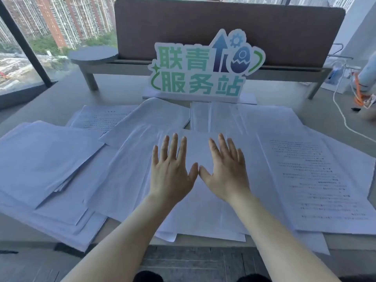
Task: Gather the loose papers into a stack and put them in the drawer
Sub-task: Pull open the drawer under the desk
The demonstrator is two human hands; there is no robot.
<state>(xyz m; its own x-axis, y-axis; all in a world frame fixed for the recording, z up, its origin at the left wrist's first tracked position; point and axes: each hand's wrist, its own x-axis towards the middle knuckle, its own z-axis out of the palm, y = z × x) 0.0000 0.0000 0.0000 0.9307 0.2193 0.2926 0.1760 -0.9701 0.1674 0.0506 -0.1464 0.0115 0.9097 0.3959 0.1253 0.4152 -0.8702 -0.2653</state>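
Loose white papers lie scattered and overlapping across the desk, some blank side up, some printed. A printed sheet lies at the right and another printed sheet at the back left. My left hand and my right hand are side by side over the middle sheets, palms down, fingers straight and spread, thumbs nearly touching. Neither hand holds anything. No drawer is in view.
A cut-out sign with green characters stands on a white base behind the papers. Behind it are a brown divider panel and a grey shelf. A white cable and orange items lie at the right. A window is at the left.
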